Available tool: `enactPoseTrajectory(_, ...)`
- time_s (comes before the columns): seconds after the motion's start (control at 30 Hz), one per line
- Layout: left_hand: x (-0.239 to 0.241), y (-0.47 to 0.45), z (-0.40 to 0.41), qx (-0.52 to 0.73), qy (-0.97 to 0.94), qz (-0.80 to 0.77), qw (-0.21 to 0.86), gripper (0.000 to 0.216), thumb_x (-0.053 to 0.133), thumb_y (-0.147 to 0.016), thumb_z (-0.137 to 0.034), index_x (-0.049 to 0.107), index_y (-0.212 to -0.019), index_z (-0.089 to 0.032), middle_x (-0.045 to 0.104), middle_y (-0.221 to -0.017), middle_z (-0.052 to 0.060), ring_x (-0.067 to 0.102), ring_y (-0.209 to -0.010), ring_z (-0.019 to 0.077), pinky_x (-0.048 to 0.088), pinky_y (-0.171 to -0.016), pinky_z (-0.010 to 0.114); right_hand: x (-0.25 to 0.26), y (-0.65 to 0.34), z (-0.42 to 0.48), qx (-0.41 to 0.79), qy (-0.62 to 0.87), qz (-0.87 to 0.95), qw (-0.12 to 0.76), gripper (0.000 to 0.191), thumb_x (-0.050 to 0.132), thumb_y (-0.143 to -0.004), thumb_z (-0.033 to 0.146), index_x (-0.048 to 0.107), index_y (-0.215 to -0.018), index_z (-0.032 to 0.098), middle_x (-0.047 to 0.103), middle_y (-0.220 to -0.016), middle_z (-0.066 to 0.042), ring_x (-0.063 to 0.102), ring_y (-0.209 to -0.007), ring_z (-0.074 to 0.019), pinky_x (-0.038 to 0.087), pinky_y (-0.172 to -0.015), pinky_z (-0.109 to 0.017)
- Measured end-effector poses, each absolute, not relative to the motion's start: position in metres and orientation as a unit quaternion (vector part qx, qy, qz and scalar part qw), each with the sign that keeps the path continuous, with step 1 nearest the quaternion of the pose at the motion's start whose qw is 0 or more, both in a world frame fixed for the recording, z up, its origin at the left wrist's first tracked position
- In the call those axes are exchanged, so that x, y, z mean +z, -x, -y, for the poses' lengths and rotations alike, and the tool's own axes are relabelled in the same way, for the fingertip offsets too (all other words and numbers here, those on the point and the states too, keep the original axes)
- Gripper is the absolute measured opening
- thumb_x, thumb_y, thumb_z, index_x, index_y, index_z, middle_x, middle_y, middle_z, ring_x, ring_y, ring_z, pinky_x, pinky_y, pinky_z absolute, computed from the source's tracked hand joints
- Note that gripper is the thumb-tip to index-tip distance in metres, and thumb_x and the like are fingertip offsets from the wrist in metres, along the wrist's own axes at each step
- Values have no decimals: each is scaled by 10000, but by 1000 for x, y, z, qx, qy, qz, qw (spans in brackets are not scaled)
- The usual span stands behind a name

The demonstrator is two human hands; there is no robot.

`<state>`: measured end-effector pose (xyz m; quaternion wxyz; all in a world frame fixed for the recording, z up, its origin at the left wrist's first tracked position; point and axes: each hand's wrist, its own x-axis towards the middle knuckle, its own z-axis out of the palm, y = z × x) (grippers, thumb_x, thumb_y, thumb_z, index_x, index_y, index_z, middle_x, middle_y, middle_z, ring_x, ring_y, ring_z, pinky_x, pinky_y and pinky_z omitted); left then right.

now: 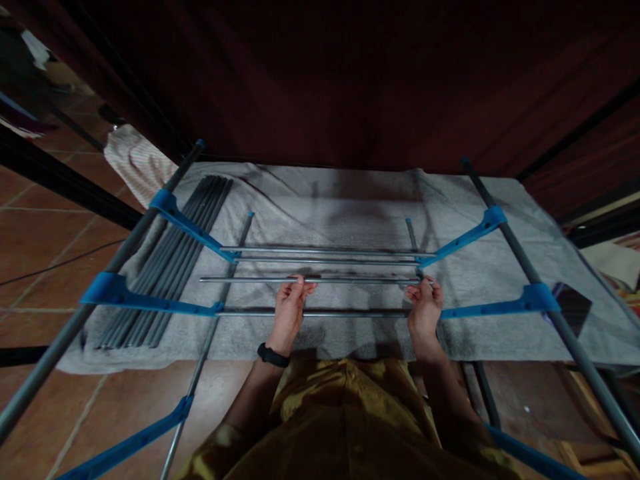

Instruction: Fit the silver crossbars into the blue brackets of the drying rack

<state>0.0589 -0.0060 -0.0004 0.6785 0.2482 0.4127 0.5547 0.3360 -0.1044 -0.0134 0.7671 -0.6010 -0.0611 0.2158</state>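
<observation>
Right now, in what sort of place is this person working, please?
Probably an indoor room arranged as a makeshift work area; whether home or workshop, I cannot tell. It shows in the tiled floor, the dark red curtain hanging beyond, and the grey cloth with loose tubes laid on it.

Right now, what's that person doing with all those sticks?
A person is holding a thin metal rod with both hands: the left hand around its middle, the right hand near its right end. More metal rods stretch across between blue arms, which are on long grey poles. Over on the left, a row of grey tubes lies on a pale cloth, and neither hand is touching those.
</observation>
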Motion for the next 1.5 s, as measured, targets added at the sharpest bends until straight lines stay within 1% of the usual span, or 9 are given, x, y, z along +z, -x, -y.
enactPoseTrajectory(0.1,0,-58,6,566,-231,-402,682,324,880,-716,-384,683,-886,-191,744,-792,1,731,-757,152,543,-802,297,-14,-337,103,196,600,45,774,386,761,-754,475,561,-1009,266,574,-651,109,580,-569,-88,500,-578,-209)
enactPoseTrajectory(0.27,0,-56,5,575,-235,-388,681,297,835,-776,-392,696,-941,-188,773,-921,53,729,-786,152,549,-859,325,-14,-339,103,186,602,32,776,345,741,-779,487,538,-945,264,559,-643,104,557,-548,-85,504,-566,-214)
enactPoseTrajectory(0.43,-1,-57,4,583,-232,-389,675,300,847,-759,-402,662,-845,-182,762,-857,30,722,-759,138,554,-855,316,-14,-341,103,196,605,39,770,361,729,-780,511,522,-945,266,544,-649,105,563,-555,-95,514,-571,-231)
enactPoseTrajectory(0.53,0,-58,4,585,-228,-394,671,335,854,-749,-412,609,-774,-185,737,-769,0,716,-723,128,557,-841,307,-13,-341,104,215,601,45,768,367,729,-770,473,542,-1004,261,592,-726,92,589,-578,-89,513,-586,-230)
enactPoseTrajectory(0.67,1,-60,5,581,-234,-401,668,379,857,-741,-432,567,-754,-187,720,-711,-10,719,-720,131,549,-831,299,-11,-339,105,237,594,54,767,391,724,-760,430,547,-1067,265,661,-823,68,637,-626,-98,520,-612,-236)
enactPoseTrajectory(0.87,1,-60,5,574,-242,-415,663,402,851,-740,-454,551,-751,-188,710,-684,-7,725,-711,149,545,-819,320,-9,-338,105,239,585,52,773,388,755,-732,414,537,-1015,264,669,-792,70,670,-655,-114,539,-649,-249)
enactPoseTrajectory(1.1,-1,-60,6,573,-240,-415,664,410,860,-731,-439,534,-742,-190,694,-677,-18,724,-713,149,547,-835,325,-10,-341,104,239,584,41,775,389,772,-705,404,556,-998,264,620,-751,86,642,-613,-101,539,-613,-232)
enactPoseTrajectory(1.33,-2,-58,7,580,-239,-403,666,349,849,-746,-436,632,-855,-186,709,-747,-15,716,-716,147,537,-802,314,-11,-341,105,239,582,43,777,373,760,-723,402,568,-1008,258,602,-745,90,630,-608,-94,531,-625,-233)
enactPoseTrajectory(1.5,1,-55,6,574,-251,-386,677,393,723,-844,-549,650,-970,-184,752,-855,64,723,-784,174,539,-851,344,-11,-341,105,238,578,44,779,374,767,-718,413,555,-986,261,593,-735,94,629,-620,-102,520,-627,-240)
